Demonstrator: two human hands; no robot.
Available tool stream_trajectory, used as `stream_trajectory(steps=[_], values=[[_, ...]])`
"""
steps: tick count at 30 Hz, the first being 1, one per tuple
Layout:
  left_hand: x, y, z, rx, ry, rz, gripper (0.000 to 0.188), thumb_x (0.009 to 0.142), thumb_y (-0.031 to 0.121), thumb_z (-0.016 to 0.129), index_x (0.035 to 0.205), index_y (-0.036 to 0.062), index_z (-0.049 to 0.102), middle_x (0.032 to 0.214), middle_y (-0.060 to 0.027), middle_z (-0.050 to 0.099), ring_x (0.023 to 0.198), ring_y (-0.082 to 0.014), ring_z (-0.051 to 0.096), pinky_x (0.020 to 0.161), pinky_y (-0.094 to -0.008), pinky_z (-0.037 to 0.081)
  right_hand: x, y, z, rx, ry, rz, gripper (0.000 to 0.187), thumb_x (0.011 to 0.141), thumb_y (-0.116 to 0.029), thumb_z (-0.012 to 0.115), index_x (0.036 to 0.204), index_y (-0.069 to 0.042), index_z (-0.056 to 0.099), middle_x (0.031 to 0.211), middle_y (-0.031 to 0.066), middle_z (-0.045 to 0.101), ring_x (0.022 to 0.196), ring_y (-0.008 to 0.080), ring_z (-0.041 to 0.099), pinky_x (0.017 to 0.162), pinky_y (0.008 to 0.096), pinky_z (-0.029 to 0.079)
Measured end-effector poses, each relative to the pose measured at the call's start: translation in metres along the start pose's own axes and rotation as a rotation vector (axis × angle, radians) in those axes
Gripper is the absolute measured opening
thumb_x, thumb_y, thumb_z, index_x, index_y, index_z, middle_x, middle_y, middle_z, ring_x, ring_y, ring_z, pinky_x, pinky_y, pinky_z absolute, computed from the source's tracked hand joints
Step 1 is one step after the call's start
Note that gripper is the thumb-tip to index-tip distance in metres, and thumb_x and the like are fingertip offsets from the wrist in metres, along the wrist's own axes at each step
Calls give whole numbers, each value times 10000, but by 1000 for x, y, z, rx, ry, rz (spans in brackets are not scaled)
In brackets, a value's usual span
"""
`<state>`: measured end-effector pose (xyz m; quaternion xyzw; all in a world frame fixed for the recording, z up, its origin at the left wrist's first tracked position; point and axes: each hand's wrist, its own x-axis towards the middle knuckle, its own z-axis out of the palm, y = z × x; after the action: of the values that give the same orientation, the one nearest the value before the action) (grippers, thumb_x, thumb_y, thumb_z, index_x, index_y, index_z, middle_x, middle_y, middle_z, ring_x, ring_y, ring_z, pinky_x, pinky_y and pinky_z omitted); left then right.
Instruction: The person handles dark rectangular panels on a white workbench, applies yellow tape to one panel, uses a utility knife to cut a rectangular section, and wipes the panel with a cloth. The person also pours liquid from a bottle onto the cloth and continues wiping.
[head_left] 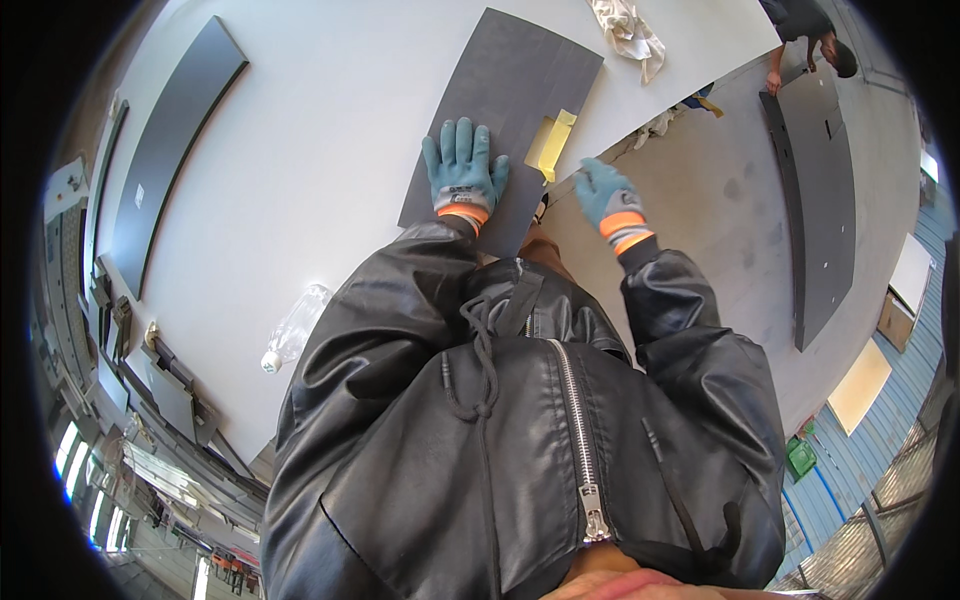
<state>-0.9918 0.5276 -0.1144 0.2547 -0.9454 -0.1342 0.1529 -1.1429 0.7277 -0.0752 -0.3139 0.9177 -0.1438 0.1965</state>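
Head view, left hand (464,172) on grey panel (515,75), right hand (608,195) beside.

Panel (510,80) on table (330,100); strip (556,145) at right edge; bottle (300,322) left, cloth (628,35) beyond.

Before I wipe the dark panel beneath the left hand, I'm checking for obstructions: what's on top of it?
The left hand lies flat on the panel; a yellow strip sits at its right edge. The surface beneath the palm is hidden.
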Motion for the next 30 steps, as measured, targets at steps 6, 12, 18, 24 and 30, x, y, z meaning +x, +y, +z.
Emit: stream_trajectory(steps=[6, 12, 18, 24, 30], values=[[2, 0, 3, -2, 17, 18, 546, 880, 388, 672, 1328, 79, 613, 1474, -162, 493, 1413, -393, 389, 1159, -647, 219, -14, -46, 30, -16, -143, 110, 425, 988, -443, 521, 1092, -57, 664, 1051, 222, 710, 984, 431, 673, 848, 515, 531], [0, -2, 3, 2, 15, 12, 546, 875, 386, 677, 1324, 81, 613, 1468, -167, 496, 1402, -401, 401, 1153, -652, 224, 1, -61, 29, -227, -263, 90, 413, 1035, -408, 437, 990, -77, 679, 933, 201, 729, 876, 408, 712, 736, 546, 548], [2, 1, 2, -10, 14, 9, 550, 874, 386, 676, 1329, 84, 609, 1468, -169, 494, 1400, -400, 404, 1154, -650, 223, 2, -51, 51, -351, -234, -8, 400, 1045, -351, 431, 925, -69, 688, 856, 193, 735, 760, 384, 732, 610, 541, 555], [2, -1, 2, 1, -2, 7, 559, 873, 393, 678, 1333, 85, 604, 1466, -165, 492, 1398, -399, 402, 1157, -647, 218, 6, -40, 43, -180, -268, 10, 393, 1033, -368, 462, 936, -56, 680, 866, 214, 703, 863, 435, 689, 751, 520, 545], [1, -1, 1, -2, -8, -1, 565, 868, 391, 685, 1338, 88, 599, 1474, -160, 484, 1409, -392, 388, 1157, -645, 219, -10, -23, 25, 307, -95, 36, 381, 993, -377, 581, 1075, -21, 690, 1001, 235, 707, 933, 406, 691, 805, 438, 543]])
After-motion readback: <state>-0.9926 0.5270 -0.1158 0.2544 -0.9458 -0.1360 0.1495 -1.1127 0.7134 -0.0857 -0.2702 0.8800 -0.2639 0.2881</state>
